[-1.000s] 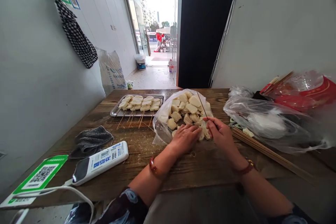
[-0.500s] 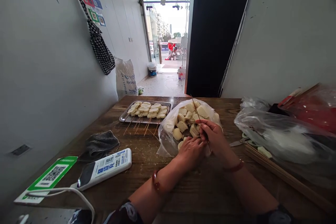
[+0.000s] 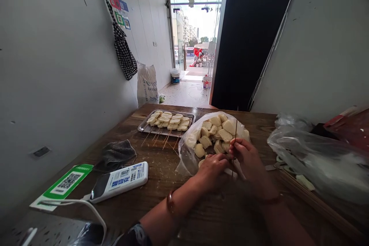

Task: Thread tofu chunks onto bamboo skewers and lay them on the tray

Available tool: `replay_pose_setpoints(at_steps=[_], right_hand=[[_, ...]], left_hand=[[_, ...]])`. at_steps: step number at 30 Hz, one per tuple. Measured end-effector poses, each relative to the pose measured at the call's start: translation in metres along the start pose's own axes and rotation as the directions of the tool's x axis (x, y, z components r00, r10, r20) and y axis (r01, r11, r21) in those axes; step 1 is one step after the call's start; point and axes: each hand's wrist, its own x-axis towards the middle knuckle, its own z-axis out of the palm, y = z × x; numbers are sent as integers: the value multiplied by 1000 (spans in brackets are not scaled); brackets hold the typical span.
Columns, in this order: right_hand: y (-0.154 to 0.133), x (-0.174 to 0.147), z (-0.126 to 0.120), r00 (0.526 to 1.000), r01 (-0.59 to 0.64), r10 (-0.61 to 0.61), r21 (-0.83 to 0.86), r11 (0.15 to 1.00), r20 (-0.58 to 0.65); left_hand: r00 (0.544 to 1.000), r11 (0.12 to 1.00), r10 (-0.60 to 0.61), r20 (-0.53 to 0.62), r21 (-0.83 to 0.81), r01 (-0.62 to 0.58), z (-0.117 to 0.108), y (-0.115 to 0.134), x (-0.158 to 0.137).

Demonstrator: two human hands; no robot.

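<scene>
On the wooden surface (image 3: 161, 184) lay an open plastic bag (image 3: 188, 157), a metal tray (image 3: 142, 126) just left of it. At the bag's near side, I couldn't tell what the left hand (image 3: 211, 170) gripped; the right hand (image 3: 248, 161), near the bag's pale slices (image 3: 225, 135), pinched an upright skewer (image 3: 236, 127).

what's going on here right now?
A person at a wooden table holds a thin stick roughly upright in the right hand. The left hand is at the near side of an open plastic bag of pale food pieces; whether it holds anything is hidden. Left of the bag, a metal tray carries similar pieces on sticks. A bundle of sticks lies on the right.
</scene>
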Motion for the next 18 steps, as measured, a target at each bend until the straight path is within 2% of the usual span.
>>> replay_pose_setpoints(at_steps=[2, 4, 6, 9, 11, 13, 16, 18], right_hand=[[-5, 2, -2, 998, 36, -34, 41, 999, -43], [-12, 3, -6, 994, 70, -61, 96, 993, -95], [-19, 2, -11, 989, 98, -82, 137, 986, -121], [-27, -5, -12, 990, 115, -103, 120, 986, -94], [-26, -11, -7, 994, 96, -93, 57, 994, -54], [-20, -18, 1, 998, 56, -56, -45, 997, 6], [-6, -24, 13, 997, 24, -4, -255, 967, 79], [1, -27, 18, 995, 61, -22, -394, 917, 102]], left_hand=[[993, 980, -93, -68, -185, 79, -4, -2, 1], [959, 912, -236, -158, -377, 162, -12, -5, 1], [912, 804, -349, -217, -569, 173, -22, -8, 0], [856, 570, -466, -225, -816, 96, -36, -17, -2], [821, 423, -530, -211, -905, 40, -42, -23, -3], [798, 334, -566, -206, -943, -6, -47, -27, -4], [788, 275, -579, -208, -960, -52, -53, -30, -6], [782, 244, -588, -209, -967, -76, -57, -31, -7]])
